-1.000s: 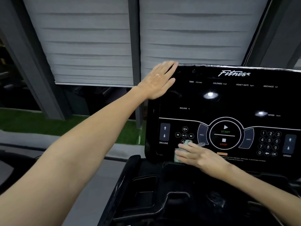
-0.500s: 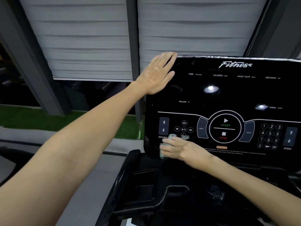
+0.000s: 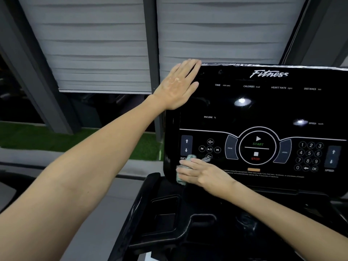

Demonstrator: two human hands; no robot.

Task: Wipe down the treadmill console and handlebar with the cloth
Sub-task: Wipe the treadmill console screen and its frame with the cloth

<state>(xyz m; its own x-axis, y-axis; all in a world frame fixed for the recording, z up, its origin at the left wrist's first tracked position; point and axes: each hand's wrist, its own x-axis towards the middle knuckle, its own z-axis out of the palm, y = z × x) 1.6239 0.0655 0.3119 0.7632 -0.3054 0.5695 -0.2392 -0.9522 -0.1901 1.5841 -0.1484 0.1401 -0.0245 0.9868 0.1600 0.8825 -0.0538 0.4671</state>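
Observation:
The glossy black treadmill console (image 3: 254, 110) fills the right half of the head view, with START and STOP buttons and a keypad. My left hand (image 3: 178, 85) lies flat, fingers straight, against the console's upper left corner. My right hand (image 3: 203, 173) presses a pale green and grey cloth (image 3: 181, 176) with straight fingers onto the console's lower left corner, just below the incline buttons. Most of the cloth is hidden under my fingers. No handlebar shows clearly.
Below the console lies a black tray (image 3: 165, 213) with moulded pockets. Grey window blinds (image 3: 98, 44) and dark frame posts stand behind. A strip of green turf (image 3: 37, 136) runs at the left, beyond the treadmill.
My right hand has slid the cloth leftward along the console's bottom edge, from beside the PROG button to the lower left corner. My left hand has stayed on the upper left corner.

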